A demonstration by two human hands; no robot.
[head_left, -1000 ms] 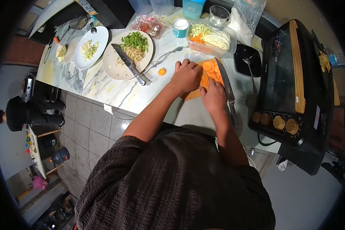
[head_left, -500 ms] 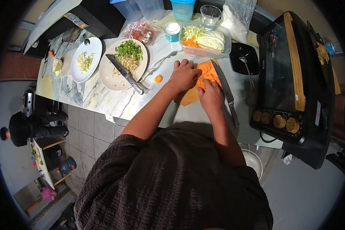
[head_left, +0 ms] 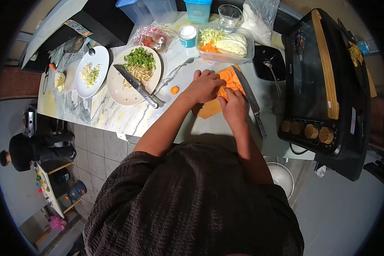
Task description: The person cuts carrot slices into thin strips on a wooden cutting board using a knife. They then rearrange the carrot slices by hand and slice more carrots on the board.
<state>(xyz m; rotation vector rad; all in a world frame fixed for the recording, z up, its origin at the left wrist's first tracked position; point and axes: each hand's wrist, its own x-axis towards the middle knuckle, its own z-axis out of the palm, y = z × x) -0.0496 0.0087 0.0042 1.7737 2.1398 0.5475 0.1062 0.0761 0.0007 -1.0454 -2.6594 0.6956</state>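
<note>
Sliced carrot [head_left: 229, 78] lies spread on an orange cutting board [head_left: 209, 112] at the counter's front. My left hand [head_left: 203, 88] comes in from the left, its fingers curled round a small bunch of slices. From the front, my right hand [head_left: 234, 104] pinches the same bunch, so the two sets of fingertips nearly meet. The slices between them are partly covered. Along the board's right edge rests a large kitchen knife [head_left: 251, 96], handle toward me, untouched. One carrot end piece [head_left: 174, 90] sits on the marble counter, left of my left hand.
Left stands a plate [head_left: 119, 96] of chopped greens and sprouts with a second knife [head_left: 134, 84] across it, beside a white oval plate [head_left: 84, 88]. Behind are a plastic container [head_left: 225, 58] of vegetables and a black bowl [head_left: 260, 70]. A toaster oven [head_left: 307, 85] borders the right.
My hands have drawn closer together, gathering carrot slices between the fingers. The camera view has shifted slightly; both knives and the plates stay in place.
</note>
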